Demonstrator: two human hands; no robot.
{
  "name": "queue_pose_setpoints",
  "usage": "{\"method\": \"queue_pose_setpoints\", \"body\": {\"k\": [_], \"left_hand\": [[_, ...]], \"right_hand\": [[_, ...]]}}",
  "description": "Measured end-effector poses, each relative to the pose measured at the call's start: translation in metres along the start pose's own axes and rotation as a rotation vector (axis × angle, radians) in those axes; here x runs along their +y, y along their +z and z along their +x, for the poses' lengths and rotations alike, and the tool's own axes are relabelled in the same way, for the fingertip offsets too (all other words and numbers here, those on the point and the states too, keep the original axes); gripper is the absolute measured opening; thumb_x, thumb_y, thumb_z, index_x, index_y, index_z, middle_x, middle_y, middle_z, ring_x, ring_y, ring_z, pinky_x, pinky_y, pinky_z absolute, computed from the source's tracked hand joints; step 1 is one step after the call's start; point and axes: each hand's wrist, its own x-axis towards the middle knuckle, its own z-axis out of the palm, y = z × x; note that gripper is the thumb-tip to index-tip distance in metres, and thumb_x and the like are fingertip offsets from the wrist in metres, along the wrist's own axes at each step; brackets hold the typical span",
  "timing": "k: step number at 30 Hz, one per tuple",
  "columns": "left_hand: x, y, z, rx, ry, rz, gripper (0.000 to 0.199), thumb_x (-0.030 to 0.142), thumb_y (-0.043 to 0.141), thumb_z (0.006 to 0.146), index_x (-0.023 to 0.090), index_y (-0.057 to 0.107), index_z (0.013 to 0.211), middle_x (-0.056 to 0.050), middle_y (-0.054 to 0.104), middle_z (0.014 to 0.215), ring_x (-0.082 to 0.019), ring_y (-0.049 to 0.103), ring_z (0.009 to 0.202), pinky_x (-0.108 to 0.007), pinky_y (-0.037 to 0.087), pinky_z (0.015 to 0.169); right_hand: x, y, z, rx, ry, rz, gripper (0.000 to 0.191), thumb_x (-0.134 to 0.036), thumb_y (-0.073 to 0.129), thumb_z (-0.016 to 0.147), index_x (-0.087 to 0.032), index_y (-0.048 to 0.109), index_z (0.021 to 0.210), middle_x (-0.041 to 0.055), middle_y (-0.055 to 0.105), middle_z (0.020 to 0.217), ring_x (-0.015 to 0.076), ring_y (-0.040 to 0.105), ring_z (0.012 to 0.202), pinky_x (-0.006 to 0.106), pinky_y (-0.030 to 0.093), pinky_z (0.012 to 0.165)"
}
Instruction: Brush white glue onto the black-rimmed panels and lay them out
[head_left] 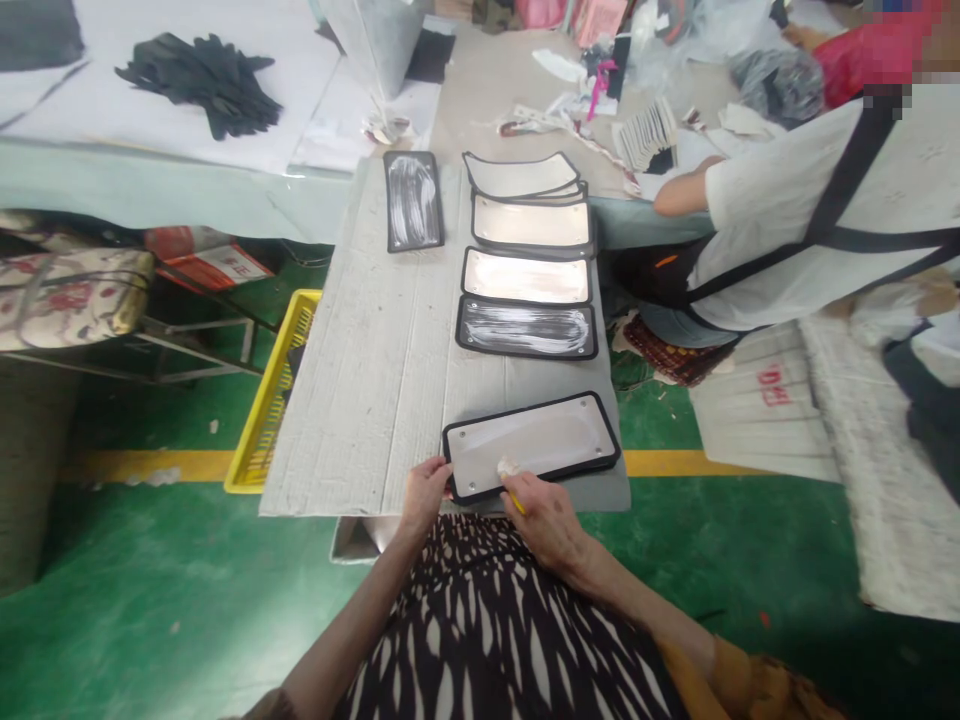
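Head view shows a dark-rimmed panel [534, 445] at the near edge of the cardboard-covered counter [360, 350], long axis running left to right, right end angled away. The left hand [424, 495] pinches its left end; the right hand [551, 520] clasps a yellow-handled applicator [508, 467].

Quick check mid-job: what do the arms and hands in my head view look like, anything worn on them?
The left hand and right hand are ungloved, with bare wrists and forearms. A mustard-brown right sleeve shows at the bottom edge; only a sliver of the left sleeve is visible. No cables or markings show on either arm; rings are too small to tell.
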Motion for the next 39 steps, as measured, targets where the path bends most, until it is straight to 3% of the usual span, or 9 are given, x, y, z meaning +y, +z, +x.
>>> {"method": "queue_pose_setpoints", "body": {"k": [4, 7, 11, 16, 21, 26, 32, 35, 39], "left_hand": [[0.002, 0.001, 0.000, -0.025, -0.017, -0.036, 0.019, 0.034, 0.062, 0.054, 0.016, 0.057, 0.058, 0.003, 0.055, 0.049, -0.011, 0.052, 0.044, -0.020, 0.040, 0.041], [0.006, 0.000, -0.002, -0.062, -0.046, -0.069, 0.018, 0.032, 0.063, 0.053, 0.016, 0.055, 0.056, 0.004, 0.053, 0.046, -0.009, 0.049, 0.041, -0.018, 0.038, 0.039], [0.013, -0.003, -0.004, -0.122, -0.101, -0.103, 0.019, 0.031, 0.067, 0.052, 0.016, 0.056, 0.058, 0.002, 0.057, 0.048, -0.011, 0.053, 0.042, -0.021, 0.043, 0.041], [0.016, -0.007, -0.004, -0.147, -0.125, -0.118, 0.020, 0.028, 0.070, 0.054, 0.014, 0.059, 0.063, -0.001, 0.062, 0.052, -0.012, 0.057, 0.045, -0.021, 0.046, 0.044], [0.013, -0.007, -0.002, -0.114, -0.129, -0.129, 0.020, 0.026, 0.068, 0.054, 0.014, 0.059, 0.067, 0.001, 0.062, 0.052, -0.011, 0.057, 0.044, -0.020, 0.049, 0.045], [0.013, -0.007, -0.002, -0.103, -0.130, -0.142, 0.025, 0.027, 0.069, 0.052, 0.014, 0.058, 0.071, 0.000, 0.063, 0.054, -0.012, 0.058, 0.045, -0.022, 0.050, 0.046], [0.023, -0.010, -0.011, -0.157, -0.093, -0.160, 0.027, 0.031, 0.071, 0.053, 0.014, 0.060, 0.071, 0.000, 0.064, 0.058, -0.013, 0.059, 0.050, -0.023, 0.051, 0.049], [0.031, -0.016, -0.016, -0.226, -0.104, -0.225, 0.032, 0.032, 0.074, 0.052, 0.014, 0.062, 0.076, -0.001, 0.067, 0.062, -0.014, 0.060, 0.053, -0.024, 0.051, 0.052], [0.040, -0.034, -0.018, -0.249, -0.153, -0.348, 0.045, 0.027, 0.080, 0.050, 0.015, 0.065, 0.091, -0.002, 0.071, 0.071, -0.014, 0.061, 0.056, -0.025, 0.051, 0.054]], "right_hand": [[-0.018, 0.005, 0.006, 0.002, -0.140, 0.192, 0.020, -0.018, 0.046, 0.089, -0.017, 0.065, 0.095, 0.0070, 0.069, 0.094, 0.0179, 0.064, 0.090, 0.026, 0.045, 0.083], [-0.020, 0.007, 0.008, 0.088, -0.151, 0.417, 0.022, -0.021, 0.047, 0.088, -0.018, 0.068, 0.091, 0.0064, 0.070, 0.093, 0.0165, 0.065, 0.087, 0.025, 0.046, 0.083], [-0.002, 0.004, 0.015, 0.191, 0.019, 0.767, 0.028, -0.036, 0.050, 0.085, -0.017, 0.070, 0.089, 0.0048, 0.071, 0.086, 0.0163, 0.064, 0.078, 0.024, 0.049, 0.073], [0.054, -0.006, 0.023, 0.310, 0.321, 0.919, 0.040, -0.047, 0.056, 0.073, -0.012, 0.069, 0.088, 0.0014, 0.061, 0.061, 0.0125, 0.050, 0.049, 0.023, 0.042, 0.047], [0.108, -0.023, 0.010, 0.499, 0.459, 0.840, 0.045, -0.050, 0.057, 0.069, -0.011, 0.068, 0.088, 0.0019, 0.059, 0.060, 0.0129, 0.048, 0.048, 0.025, 0.041, 0.047], [0.136, -0.040, -0.006, 0.602, 0.495, 0.538, 0.047, -0.054, 0.051, 0.073, -0.012, 0.070, 0.084, 0.0066, 0.064, 0.064, 0.0174, 0.055, 0.056, 0.028, 0.044, 0.055], [0.135, -0.056, -0.020, 0.699, 0.446, 0.250, 0.052, -0.055, 0.042, 0.081, -0.013, 0.071, 0.090, 0.0134, 0.070, 0.080, 0.0214, 0.062, 0.069, 0.031, 0.046, 0.069], [0.128, -0.070, -0.031, 0.763, 0.426, 0.270, 0.050, -0.055, 0.046, 0.080, -0.013, 0.071, 0.092, 0.0131, 0.071, 0.085, 0.0208, 0.063, 0.073, 0.029, 0.048, 0.068], [0.112, -0.091, -0.046, 0.846, 0.459, 0.456, 0.048, -0.054, 0.056, 0.076, -0.013, 0.071, 0.094, 0.0063, 0.068, 0.074, 0.0154, 0.058, 0.059, 0.024, 0.047, 0.055]]}}
